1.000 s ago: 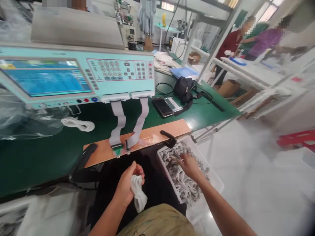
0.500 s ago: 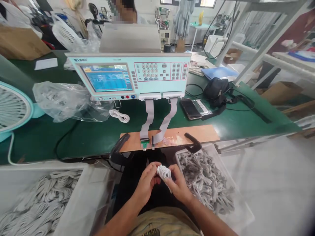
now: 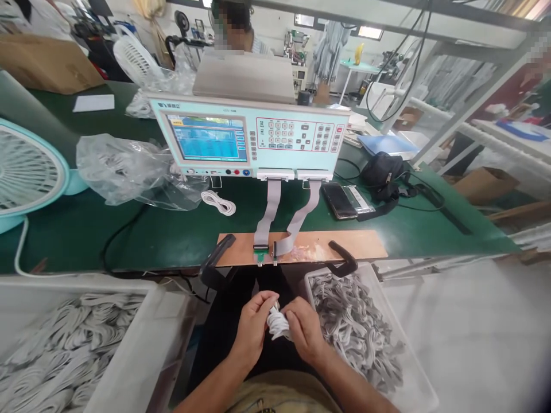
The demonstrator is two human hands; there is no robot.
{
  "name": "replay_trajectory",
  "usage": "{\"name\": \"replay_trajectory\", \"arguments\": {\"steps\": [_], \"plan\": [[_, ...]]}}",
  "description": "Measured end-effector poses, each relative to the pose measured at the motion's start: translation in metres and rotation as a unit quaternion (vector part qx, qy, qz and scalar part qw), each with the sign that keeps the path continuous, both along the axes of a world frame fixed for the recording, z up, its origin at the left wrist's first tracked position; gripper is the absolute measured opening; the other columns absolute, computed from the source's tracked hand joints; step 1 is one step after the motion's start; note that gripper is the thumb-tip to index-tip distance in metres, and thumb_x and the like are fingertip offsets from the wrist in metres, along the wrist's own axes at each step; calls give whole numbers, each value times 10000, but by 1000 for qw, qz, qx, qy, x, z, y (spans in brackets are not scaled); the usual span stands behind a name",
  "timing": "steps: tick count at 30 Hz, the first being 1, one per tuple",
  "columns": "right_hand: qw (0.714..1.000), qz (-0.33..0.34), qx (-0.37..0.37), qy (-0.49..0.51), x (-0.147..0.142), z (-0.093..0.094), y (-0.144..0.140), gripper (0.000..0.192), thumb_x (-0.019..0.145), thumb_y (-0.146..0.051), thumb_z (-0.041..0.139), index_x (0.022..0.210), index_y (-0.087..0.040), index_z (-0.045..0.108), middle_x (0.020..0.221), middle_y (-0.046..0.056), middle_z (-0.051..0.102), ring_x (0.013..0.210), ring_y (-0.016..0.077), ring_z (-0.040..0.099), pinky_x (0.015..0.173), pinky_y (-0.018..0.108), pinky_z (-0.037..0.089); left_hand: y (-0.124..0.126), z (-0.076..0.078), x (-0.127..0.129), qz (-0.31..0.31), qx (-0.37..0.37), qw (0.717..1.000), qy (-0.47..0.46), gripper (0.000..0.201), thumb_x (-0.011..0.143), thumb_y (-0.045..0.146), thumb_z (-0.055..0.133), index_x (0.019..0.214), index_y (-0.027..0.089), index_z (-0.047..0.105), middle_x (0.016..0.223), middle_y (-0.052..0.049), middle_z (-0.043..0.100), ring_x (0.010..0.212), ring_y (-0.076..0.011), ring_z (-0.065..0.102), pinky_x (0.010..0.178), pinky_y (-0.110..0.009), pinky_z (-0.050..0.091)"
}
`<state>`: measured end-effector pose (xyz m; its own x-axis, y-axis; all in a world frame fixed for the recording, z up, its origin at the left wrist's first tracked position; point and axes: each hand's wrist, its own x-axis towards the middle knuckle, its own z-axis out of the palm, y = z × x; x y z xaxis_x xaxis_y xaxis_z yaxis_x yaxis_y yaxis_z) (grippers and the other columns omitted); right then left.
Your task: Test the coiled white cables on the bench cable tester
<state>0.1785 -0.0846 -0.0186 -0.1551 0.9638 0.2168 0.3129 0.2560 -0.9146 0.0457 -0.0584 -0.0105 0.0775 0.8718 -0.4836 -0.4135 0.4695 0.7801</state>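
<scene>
Above my lap, a coiled white cable (image 3: 278, 324) is held between both hands. My left hand (image 3: 255, 320) pinches its upper left end with closed thumb and fingers. Closed around its right side is my right hand (image 3: 305, 328), which hides part of the coil. Beyond the hands, a wooden board (image 3: 310, 246) lies along the bench edge under two black clamps. On it sit a small green circuit board (image 3: 260, 256) and a second connector (image 3: 276, 252). Grey ribbon cables (image 3: 267, 215) run from these up to a tester with a lit screen (image 3: 210, 137).
Bins of coiled cables stand to the left (image 3: 73, 344) and right (image 3: 357, 327) of my legs. Another white cable (image 3: 218, 202) lies on the green bench near a plastic bag (image 3: 129, 172). A fan (image 3: 30, 166), a phone (image 3: 339, 201) and a black pouch (image 3: 382, 169) are also there.
The coil has turned in my hands and sits slightly lower. My right hand's fingers have shifted over its top right side. The camera view has moved a little, shifting the bench rightward.
</scene>
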Motion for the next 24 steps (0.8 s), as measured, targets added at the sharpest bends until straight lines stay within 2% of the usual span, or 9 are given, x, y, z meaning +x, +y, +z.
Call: {"name": "replay_trajectory", "arguments": {"steps": [3,7,11,14,17,20,22,24], "plan": [[998,65,15,-19,-7,2,4,225,928,-234,389,965,-200,608,801,59,567,725,188,509,679,299,392,4,-3,-3,29,6,999,17,195,649,317,706,694,144,627,578,42,498,526,-68,433,502,-170,350],[993,117,-3,-31,-7,9,12,231,931,-232,404,1019,-197,615,815,47,592,714,167,524,666,274,403,8,-3,-9,16,14,1000,12,203,642,313,711,687,134,629,568,46,476,515,-59,416,489,-160,334],[985,161,-56,-6,-5,17,23,287,949,-272,384,867,-192,647,728,19,573,665,153,519,643,256,404,9,0,-8,-1,4,1000,-1,222,652,344,700,695,142,618,529,59,439,465,-58,381,445,-169,321],[983,169,-70,9,-6,22,29,320,942,-301,398,755,-189,631,675,3,528,632,147,488,616,248,390,11,1,-6,-7,27,999,44,203,683,345,674,701,148,628,540,45,465,475,-71,400,465,-187,339],[988,138,-65,33,-9,22,36,271,909,-303,451,726,-187,615,695,4,532,659,154,484,639,253,390,17,3,-7,1,117,983,139,167,723,321,641,700,155,654,633,2,554,610,-118,496,581,-206,396],[992,44,-83,89,-12,17,48,262,884,-331,472,682,-185,552,662,-14,488,631,143,447,606,241,372,26,7,-9,3,204,956,213,151,747,314,616,714,174,661,709,-9,579,686,-144,530,639,-214,408],[986,-13,-103,134,-14,12,57,258,876,-357,480,685,-188,520,637,-30,452,603,133,419,574,233,354,32,9,-11,-9,215,951,221,155,746,323,617,718,175,655,679,8,557,599,-119,505,570,-207,391],[980,-39,-114,160,-16,7,66,252,865,-373,498,693,-189,518,622,-35,450,585,131,409,559,234,348,37,9,-13,-33,181,965,187,179,739,348,623,721,171,637,586,35,506,487,-90,438,481,-200,348]]}}
